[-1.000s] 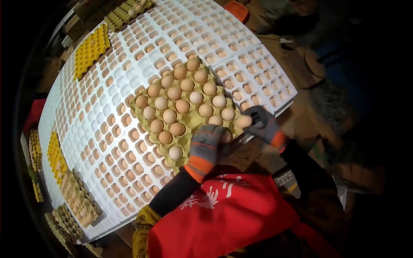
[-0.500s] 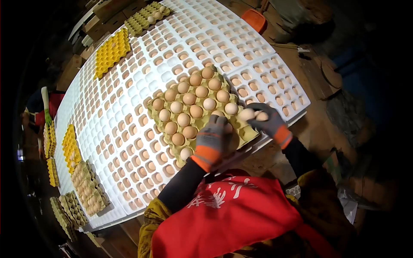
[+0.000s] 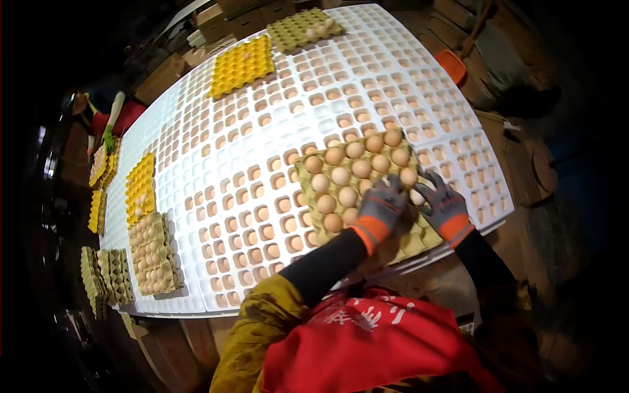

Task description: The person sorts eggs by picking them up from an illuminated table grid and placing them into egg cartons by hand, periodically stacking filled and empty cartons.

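Note:
A cardboard egg tray (image 3: 409, 243) with rows of brown eggs lies on the white foam trays (image 3: 255, 157) with egg-filled pockets. My left hand (image 3: 383, 206), in a grey and orange glove, is over the middle of the cardboard tray, fingers curled down among the eggs; what it holds, if anything, is hidden. My right hand (image 3: 445, 206), gloved alike, is at the tray's right side with its fingers bent round a pale egg (image 3: 417, 197). The cardboard tray's near right part shows bare cups.
Yellow trays (image 3: 242, 65) (image 3: 139, 187) and a cardboard tray (image 3: 304, 31) rest on the foam. Another cardboard tray of eggs (image 3: 152, 255) is at the near left. A co-worker's green-gloved hand (image 3: 109, 139) is at the far left. An orange scoop (image 3: 452, 67) lies beyond the right edge.
The view has turned, shifting the table rightward. My hands have moved closer together over the cardboard tray. Fewer eggs are in its near right part, and the eggs earlier in my right hand have changed.

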Demonstrator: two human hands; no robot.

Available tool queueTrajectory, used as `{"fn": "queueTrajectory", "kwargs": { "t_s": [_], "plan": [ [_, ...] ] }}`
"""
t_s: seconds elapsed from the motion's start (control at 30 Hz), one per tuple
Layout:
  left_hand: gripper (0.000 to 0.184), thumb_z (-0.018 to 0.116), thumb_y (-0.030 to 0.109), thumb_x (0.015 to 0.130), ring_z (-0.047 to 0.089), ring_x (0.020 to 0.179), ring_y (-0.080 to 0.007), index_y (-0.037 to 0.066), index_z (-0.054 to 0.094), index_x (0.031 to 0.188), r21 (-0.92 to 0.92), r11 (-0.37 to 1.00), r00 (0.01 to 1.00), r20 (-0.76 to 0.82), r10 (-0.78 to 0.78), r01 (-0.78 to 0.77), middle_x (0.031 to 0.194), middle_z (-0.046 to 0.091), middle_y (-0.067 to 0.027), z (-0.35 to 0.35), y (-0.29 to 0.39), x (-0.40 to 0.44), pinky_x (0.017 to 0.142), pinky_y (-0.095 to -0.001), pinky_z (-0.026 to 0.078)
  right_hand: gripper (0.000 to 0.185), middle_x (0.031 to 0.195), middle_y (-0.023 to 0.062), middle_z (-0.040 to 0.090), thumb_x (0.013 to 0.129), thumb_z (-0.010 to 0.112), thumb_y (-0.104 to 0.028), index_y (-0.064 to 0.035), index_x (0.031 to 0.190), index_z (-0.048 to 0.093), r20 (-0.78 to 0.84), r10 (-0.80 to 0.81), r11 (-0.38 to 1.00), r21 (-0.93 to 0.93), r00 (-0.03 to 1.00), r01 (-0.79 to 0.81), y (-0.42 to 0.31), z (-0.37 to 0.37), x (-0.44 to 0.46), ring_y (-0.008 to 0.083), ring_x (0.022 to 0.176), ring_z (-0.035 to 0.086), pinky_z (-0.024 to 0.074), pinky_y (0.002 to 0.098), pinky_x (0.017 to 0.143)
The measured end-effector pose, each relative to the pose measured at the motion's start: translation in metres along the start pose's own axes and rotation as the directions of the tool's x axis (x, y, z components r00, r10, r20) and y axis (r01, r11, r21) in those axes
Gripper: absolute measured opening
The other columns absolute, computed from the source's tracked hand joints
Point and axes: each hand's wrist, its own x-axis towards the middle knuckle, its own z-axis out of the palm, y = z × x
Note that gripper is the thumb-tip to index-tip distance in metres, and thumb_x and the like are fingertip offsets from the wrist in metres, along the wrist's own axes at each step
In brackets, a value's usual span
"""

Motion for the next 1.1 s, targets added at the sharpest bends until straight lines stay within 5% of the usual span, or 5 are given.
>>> {"fn": "queueTrajectory", "kwargs": {
  "t_s": [0.2, 0.27, 0.4, 0.63, 1.1],
  "plan": [
    [0.035, 0.066, 0.036, 0.087, 0.062, 0.096, -0.0278, 0.011, 0.067, 0.11, -0.55, 0.83, 0.996, 0.038, -0.085, 0.092, 0.105, 0.06, -0.0127, -0.071, -0.044, -0.016, 0.073, -0.0372, 0.053, 0.05, 0.112, 0.01, 0.064, 0.079, 0.078, -0.025, -0.0099, 0.125, 0.063, -0.065, 0.156, 0.753, 0.654, 0.986, -0.076, 0.018, -0.006, 0.02, 0.0255, 0.103, 0.063, 0.0526, 0.0382, 0.088],
    [0.043, 0.063, 0.039, 0.091, 0.064, 0.095, -0.0257, 0.008, 0.066, 0.12, -0.8, 0.592, 0.988, 0.001, -0.157, 0.095, 0.104, 0.062, -0.011, -0.081, -0.08, -0.03, 0.075, -0.0348, 0.053, 0.05, 0.104, 0.0059, 0.064, 0.087, 0.071, -0.032, -0.0055, 0.128, 0.059, 0.561, 0.262, 0.013, 0.812, 0.785, -0.584, 0.011, -0.042, 0.034, 0.0147, 0.084, 0.063, 0.0526, 0.0324, 0.07],
    [0.054, 0.05, 0.045, 0.101, 0.066, 0.079, -0.0181, -0.001, 0.057, 0.128, -0.649, -0.645, 0.776, 0.616, -0.134, 0.404, 0.109, 0.067, -0.0088, -0.077, -0.205, -0.08, 0.07, -0.0279, 0.055, 0.062, 0.109, 0.0032, 0.061, 0.089, 0.073, -0.039, -0.0013, 0.133, 0.05, 0.259, -0.047, -0.102, 0.959, 0.965, -0.263, -0.068, -0.062, 0.116, 0.0118, 0.083, 0.059, 0.0507, 0.0272, 0.071],
    [0.047, 0.053, 0.044, 0.099, 0.059, 0.065, -0.0138, 0.002, 0.064, 0.117, -0.817, -0.437, 0.68, 0.564, -0.468, 0.377, 0.087, 0.063, -0.0065, -0.075, -0.327, -0.092, 0.058, -0.0269, 0.049, 0.048, 0.111, 0.0068, 0.063, 0.098, 0.058, -0.03, -0.0068, 0.139, 0.05, 0.525, -0.092, -0.214, 0.819, 0.846, -0.532, -0.138, -0.004, 0.268, 0.0107, 0.081, 0.061, 0.0511, 0.0244, 0.064],
    [0.031, 0.07, 0.029, 0.086, 0.062, 0.101, -0.0332, 0.017, 0.067, 0.114, -0.136, 0.877, 0.887, 0.11, -0.449, 0.461, 0.122, 0.058, -0.0128, -0.008, -0.37, 0.028, 0.08, -0.0445, 0.054, 0.034, 0.125, 0.0147, 0.06, 0.081, 0.071, -0.03, -0.0145, 0.111, 0.068, 0.103, 0.027, 0.838, 0.54, 0.994, -0.079, -0.123, 0.108, 0.38, 0.0347, 0.114, 0.058, 0.0482, 0.0415, 0.096]
  ]
}}
